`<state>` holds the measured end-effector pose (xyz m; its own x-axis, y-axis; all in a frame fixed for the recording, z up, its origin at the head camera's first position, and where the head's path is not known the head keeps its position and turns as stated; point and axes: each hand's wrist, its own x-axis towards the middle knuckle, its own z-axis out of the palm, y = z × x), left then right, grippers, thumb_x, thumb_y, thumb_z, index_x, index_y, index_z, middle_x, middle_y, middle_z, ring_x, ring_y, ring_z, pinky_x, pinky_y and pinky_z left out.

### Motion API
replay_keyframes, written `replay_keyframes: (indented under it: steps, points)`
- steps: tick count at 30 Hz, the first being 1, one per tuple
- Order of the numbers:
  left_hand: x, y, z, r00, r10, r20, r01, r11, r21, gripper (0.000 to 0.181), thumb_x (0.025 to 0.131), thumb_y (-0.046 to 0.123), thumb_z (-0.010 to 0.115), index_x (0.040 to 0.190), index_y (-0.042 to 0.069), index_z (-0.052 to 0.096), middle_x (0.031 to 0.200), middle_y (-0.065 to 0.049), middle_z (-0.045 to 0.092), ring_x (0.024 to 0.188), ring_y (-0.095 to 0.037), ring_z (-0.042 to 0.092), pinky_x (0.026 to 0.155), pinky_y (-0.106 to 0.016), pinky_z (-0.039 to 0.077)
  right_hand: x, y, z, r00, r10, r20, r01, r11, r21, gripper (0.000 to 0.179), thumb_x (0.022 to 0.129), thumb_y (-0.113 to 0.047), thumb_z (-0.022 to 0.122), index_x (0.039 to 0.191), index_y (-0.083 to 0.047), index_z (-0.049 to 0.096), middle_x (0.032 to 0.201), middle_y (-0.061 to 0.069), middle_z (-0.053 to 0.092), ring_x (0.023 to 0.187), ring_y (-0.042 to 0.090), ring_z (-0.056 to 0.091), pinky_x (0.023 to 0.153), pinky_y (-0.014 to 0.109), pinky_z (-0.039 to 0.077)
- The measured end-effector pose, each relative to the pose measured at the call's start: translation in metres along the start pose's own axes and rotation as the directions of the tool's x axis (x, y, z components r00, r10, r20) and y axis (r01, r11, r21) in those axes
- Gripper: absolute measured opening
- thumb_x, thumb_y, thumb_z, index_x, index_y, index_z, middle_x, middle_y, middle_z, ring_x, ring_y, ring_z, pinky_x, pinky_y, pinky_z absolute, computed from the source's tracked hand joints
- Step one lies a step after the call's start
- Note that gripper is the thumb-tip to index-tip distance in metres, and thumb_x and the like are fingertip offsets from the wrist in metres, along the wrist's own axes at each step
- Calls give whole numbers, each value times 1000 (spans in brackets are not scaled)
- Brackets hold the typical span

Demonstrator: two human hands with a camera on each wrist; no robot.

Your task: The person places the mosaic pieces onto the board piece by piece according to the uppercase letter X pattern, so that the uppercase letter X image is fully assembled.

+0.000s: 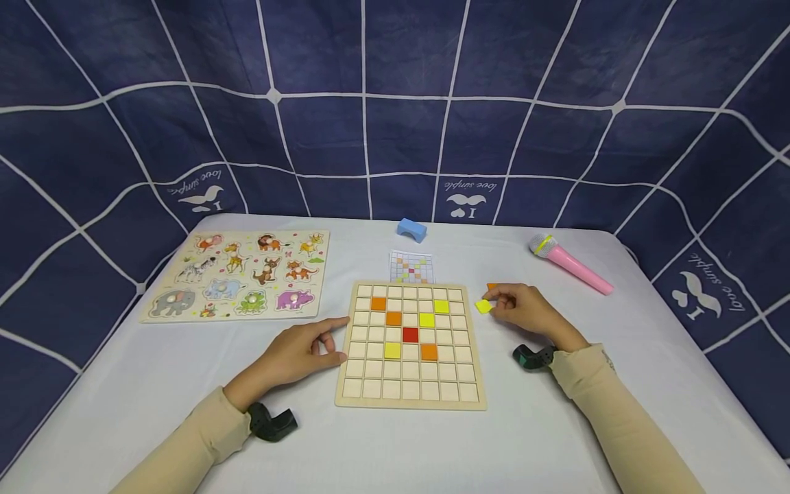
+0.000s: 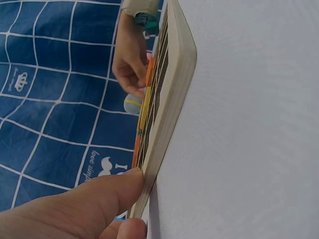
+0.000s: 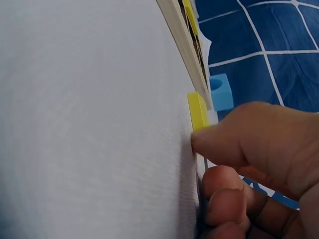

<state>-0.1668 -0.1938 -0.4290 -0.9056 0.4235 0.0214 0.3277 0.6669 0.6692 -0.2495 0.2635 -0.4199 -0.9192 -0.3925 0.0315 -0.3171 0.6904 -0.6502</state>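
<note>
A wooden grid board [image 1: 410, 398] lies flat on the table, with orange, yellow and red square tiles in some of its cells. The red tile [image 1: 410, 335] sits near the middle. My left hand [image 1: 302, 351] rests at the board's left edge, thumb and index finger spread apart along it; in the left wrist view the thumb [image 2: 114, 186] touches the rim. Just off the board's right edge, my right hand [image 1: 524, 309] pinches a yellow square tile [image 3: 198, 110] between thumb and fingers. An orange piece [image 1: 491, 286] shows partly behind that hand.
A printed grid card [image 1: 411, 266] lies behind the board, partly covered by it. Further back stands a blue arch block [image 1: 411, 230]. An animal puzzle board [image 1: 237, 274] is at the left, and a pink toy microphone [image 1: 574, 264] at the right.
</note>
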Motion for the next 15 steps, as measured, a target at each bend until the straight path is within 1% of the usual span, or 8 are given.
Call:
replay_keyframes:
  steps: [4, 8, 12, 15]
  points:
    - [0, 0, 0, 1000, -2, 0, 2, 1000, 3, 62, 95, 29, 85, 148, 5, 65, 87, 12, 61, 67, -5, 49, 61, -26, 40, 0, 0, 0, 1000, -2, 1, 2, 1000, 1, 20, 90, 3, 82, 109, 3, 76, 79, 0, 58, 71, 15, 51, 65, 25, 41]
    - [0, 0, -1, 1000, -3, 1, 3, 1000, 4, 61, 95, 28, 85, 148, 5, 65, 86, 12, 61, 66, -6, 49, 61, -26, 40, -1, -2, 0, 1000, -2, -3, 2, 1000, 8, 19, 89, 0, 85, 104, 2, 75, 80, 0, 59, 73, 16, 52, 66, 24, 42]
    - [0, 1, -1, 1000, -1, 1, 1, 1000, 1, 61, 95, 28, 85, 148, 4, 65, 86, 12, 61, 66, -6, 49, 61, -26, 40, -1, -7, -1, 1000, -11, -5, 11, 1000, 24, 20, 88, -1, 87, 104, 3, 75, 81, 1, 61, 74, 16, 52, 66, 23, 43]
    - [0, 0, -1, 1000, 2, 1, -2, 1000, 1, 61, 95, 27, 85, 148, 5, 65, 86, 12, 61, 66, -6, 49, 61, -26, 40, -1, -11, 0, 999, -36, -12, 37, 999, 33, 20, 88, -1, 87, 103, 2, 75, 81, 0, 61, 74, 14, 52, 68, 22, 43]
